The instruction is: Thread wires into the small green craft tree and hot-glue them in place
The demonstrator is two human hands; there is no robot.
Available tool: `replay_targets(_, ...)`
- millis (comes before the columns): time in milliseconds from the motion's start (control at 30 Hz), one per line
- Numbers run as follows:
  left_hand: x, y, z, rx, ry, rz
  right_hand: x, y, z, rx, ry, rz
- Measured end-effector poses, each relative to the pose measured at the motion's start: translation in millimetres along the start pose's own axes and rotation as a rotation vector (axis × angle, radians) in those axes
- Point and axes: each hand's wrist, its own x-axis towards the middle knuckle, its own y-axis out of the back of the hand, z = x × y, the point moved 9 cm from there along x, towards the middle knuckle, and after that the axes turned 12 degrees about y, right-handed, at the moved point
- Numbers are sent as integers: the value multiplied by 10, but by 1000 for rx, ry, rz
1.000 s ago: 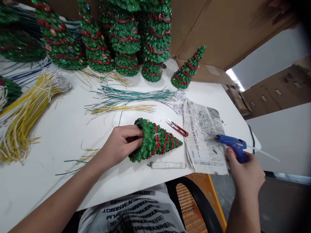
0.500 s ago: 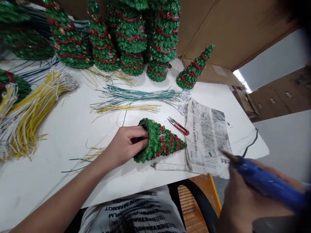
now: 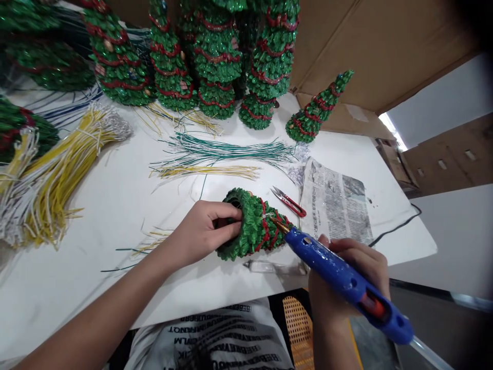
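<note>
A small green Christmas tree figurine (image 3: 249, 231) with red garlands lies on its side, its hollow base facing left. My left hand (image 3: 206, 226) pinches the rim of that base, some fingertips hidden inside the opening. In my right hand (image 3: 346, 272) is a blue glue gun (image 3: 327, 267), a clear glue stick (image 3: 429, 354) poking out of its rear. The gun's copper-coloured nozzle is at the tree's side, close to a whitish strand on the garland; whether they touch I cannot tell. Red-handled thread snips (image 3: 289, 201) lie just beyond the tree.
A folded newspaper (image 3: 335, 200) lies at the right, with a dark cord (image 3: 398, 226) beside it. Green wires (image 3: 231, 150) and yellow wires (image 3: 215, 172) are spread behind the tree. A thick yellow-white wire bundle (image 3: 73, 169) lies left. Several trees (image 3: 215, 67) stand at the back, near cardboard (image 3: 327, 46).
My right hand has brought the glue gun left from over the newspaper's edge to the tree's side. My left hand keeps its hold on the tree. The view has shifted slightly.
</note>
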Motion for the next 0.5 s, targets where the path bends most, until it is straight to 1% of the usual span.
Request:
replay_targets(133,-3,1,-8,1,-6,1,-22,-18,1,-19,-25,-34)
replay_targets(333,3,-9,-41,2,-1,-6,11,-44,-48,-31,-7,-63)
replay_targets(500,0,-17,-31,-2,0,-9,-14,-40,-15,-38,-11,-84)
